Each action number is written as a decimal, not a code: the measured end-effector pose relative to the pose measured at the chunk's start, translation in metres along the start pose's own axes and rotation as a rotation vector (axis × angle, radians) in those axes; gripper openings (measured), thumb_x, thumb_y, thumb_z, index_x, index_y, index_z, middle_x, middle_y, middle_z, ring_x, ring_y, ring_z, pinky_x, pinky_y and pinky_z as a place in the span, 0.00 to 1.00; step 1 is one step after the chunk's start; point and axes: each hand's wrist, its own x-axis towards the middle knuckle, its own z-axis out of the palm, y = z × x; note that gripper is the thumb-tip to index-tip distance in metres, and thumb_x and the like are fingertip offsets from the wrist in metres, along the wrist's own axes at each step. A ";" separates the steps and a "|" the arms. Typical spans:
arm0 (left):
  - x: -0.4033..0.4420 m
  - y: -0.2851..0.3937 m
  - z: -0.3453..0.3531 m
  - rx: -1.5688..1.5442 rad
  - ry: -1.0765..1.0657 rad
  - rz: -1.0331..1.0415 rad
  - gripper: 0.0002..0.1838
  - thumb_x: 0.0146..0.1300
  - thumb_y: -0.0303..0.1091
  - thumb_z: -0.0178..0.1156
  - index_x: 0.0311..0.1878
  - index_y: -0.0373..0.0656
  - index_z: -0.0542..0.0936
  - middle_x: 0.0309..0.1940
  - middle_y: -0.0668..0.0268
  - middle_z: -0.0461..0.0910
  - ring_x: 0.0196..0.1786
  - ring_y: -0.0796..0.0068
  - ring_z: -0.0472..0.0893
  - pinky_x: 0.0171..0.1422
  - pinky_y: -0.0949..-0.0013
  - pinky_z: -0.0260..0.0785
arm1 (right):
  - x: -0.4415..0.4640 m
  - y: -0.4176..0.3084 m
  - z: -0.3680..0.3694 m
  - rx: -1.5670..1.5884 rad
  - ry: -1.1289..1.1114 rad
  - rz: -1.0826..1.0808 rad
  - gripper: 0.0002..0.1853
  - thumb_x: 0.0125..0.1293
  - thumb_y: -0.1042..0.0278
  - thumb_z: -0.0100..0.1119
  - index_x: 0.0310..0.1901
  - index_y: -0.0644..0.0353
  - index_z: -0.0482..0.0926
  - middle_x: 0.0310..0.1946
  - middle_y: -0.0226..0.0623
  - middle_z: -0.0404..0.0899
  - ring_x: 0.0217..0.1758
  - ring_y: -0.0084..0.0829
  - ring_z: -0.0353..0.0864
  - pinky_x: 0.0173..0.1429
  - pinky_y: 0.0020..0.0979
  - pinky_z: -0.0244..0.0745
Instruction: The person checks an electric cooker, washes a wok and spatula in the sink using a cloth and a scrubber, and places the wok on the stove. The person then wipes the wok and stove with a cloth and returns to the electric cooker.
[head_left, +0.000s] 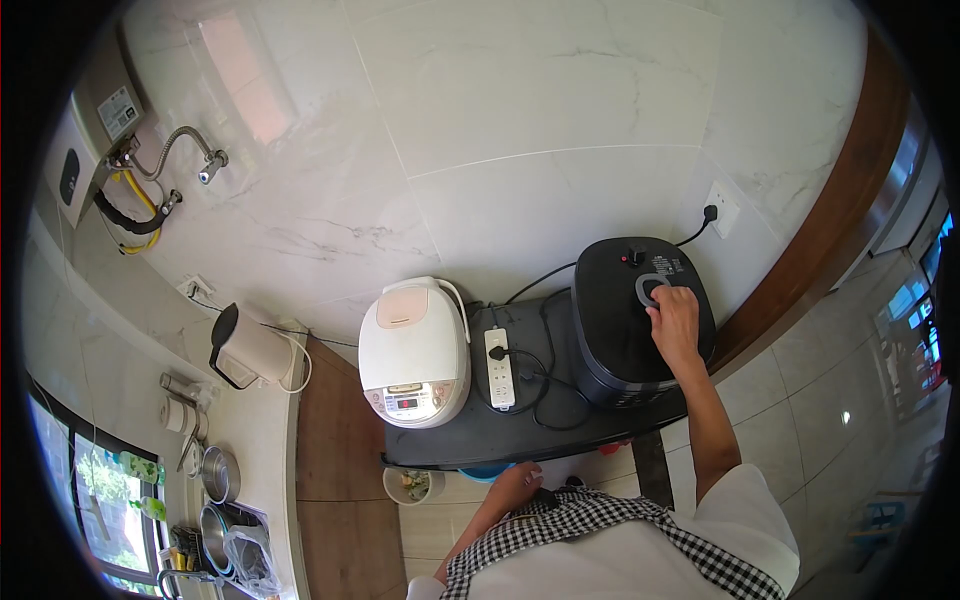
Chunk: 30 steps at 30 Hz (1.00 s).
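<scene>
On the right of the dark stand sits a black electric cooker [610, 320] with a red dot and a small knob on its lid. My right hand [675, 322] is closed on the grey ring handle [651, 290] of that lid, which appears to lie flat on the cooker. My left hand [514, 487] hangs low at my waist, in front of the stand's front edge. Its fingers are curled, and anything inside them is hidden or too small to name. A checked apron [560, 540] covers my front.
A white rice cooker [415, 345] and a power strip [500, 370] with black cords share the stand [470, 438]. Below is a waste bin [412, 486]. A beige kettle [255, 345] and metal pots [220, 474] occupy the left counter. A brown door frame [800, 270] rises at right.
</scene>
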 end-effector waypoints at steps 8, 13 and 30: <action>0.000 0.004 -0.003 0.002 0.022 0.012 0.15 0.57 0.36 0.59 0.46 0.41 0.79 0.35 0.54 0.81 0.39 0.58 0.81 0.45 0.64 0.72 | 0.000 -0.001 -0.001 -0.001 0.012 -0.010 0.14 0.49 0.77 0.63 0.37 0.59 0.72 0.34 0.37 0.75 0.45 0.40 0.73 0.61 0.45 0.61; 0.002 0.002 -0.003 0.006 0.019 0.015 0.15 0.57 0.36 0.59 0.46 0.41 0.79 0.35 0.53 0.81 0.39 0.58 0.81 0.45 0.63 0.72 | 0.000 0.001 0.002 0.002 0.027 -0.017 0.14 0.48 0.77 0.64 0.37 0.59 0.72 0.34 0.37 0.75 0.45 0.40 0.73 0.61 0.45 0.61; -0.003 0.005 -0.001 0.002 0.049 0.009 0.14 0.56 0.37 0.60 0.45 0.43 0.79 0.34 0.55 0.81 0.39 0.56 0.80 0.45 0.62 0.71 | -0.001 0.002 0.002 0.015 0.027 -0.018 0.14 0.48 0.76 0.64 0.38 0.58 0.72 0.34 0.38 0.74 0.45 0.41 0.73 0.61 0.44 0.61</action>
